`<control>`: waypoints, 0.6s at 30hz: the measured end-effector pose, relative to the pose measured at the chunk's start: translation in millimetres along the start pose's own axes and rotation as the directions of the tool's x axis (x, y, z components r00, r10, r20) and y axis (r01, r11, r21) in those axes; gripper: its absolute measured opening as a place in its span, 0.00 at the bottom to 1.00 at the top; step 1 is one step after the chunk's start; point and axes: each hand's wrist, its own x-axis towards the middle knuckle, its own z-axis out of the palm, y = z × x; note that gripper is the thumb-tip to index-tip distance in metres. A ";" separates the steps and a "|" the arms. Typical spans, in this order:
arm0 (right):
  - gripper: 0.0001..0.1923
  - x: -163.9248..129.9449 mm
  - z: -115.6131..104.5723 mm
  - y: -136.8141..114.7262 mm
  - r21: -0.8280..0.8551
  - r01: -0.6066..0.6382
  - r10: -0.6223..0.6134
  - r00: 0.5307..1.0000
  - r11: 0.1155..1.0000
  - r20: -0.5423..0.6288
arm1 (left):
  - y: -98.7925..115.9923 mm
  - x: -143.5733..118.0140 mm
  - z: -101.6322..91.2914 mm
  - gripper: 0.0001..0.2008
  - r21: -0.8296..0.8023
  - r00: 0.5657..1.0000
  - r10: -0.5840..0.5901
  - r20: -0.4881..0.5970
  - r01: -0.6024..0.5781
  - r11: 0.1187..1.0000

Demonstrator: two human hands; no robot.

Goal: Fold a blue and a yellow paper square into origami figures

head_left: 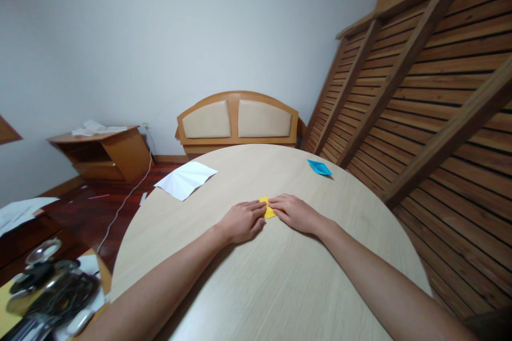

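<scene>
A small piece of folded yellow paper [269, 212] lies on the round table near its middle, partly covered by fingers. My left hand [243, 220] holds its left side, the fingers close together and pressing it to the tabletop. From the right, my right hand [295, 212] grips the other side, fingertips on the paper and almost touching those of the left. The undersides of both hands are hidden. Farther off on the right sits a folded blue paper [320, 167]. A creased white sheet [186, 180] is spread at the table's left edge.
The round light wood table [256, 287] fills the middle. Slatted wooden panels [432, 106] lean close on the right. Beyond the table stands a padded headboard [238, 120]. At lower left are cluttered glossy items [60, 287], and a white cable [124, 202] runs along the floor.
</scene>
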 end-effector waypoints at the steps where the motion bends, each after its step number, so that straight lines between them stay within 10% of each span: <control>1: 0.19 0.5 2.2 -2.8 -0.004 -0.003 0.003 1.000 1.000 0.021 | -0.7 -0.3 0.5 0.21 -0.007 1.000 -0.014 0.003 0.014 1.000; 11: 0.41 -7.3 12.4 -14.1 0.031 -0.202 0.188 0.951 0.979 0.244 | -2.9 -5.6 -3.0 0.35 -0.020 0.933 -0.232 0.276 0.247 0.969; 18: 0.42 -6.6 12.7 -18.1 0.003 -0.233 0.226 0.946 0.973 0.233 | -9.7 -9.1 -1.6 0.35 0.115 0.894 -0.394 0.212 0.377 0.919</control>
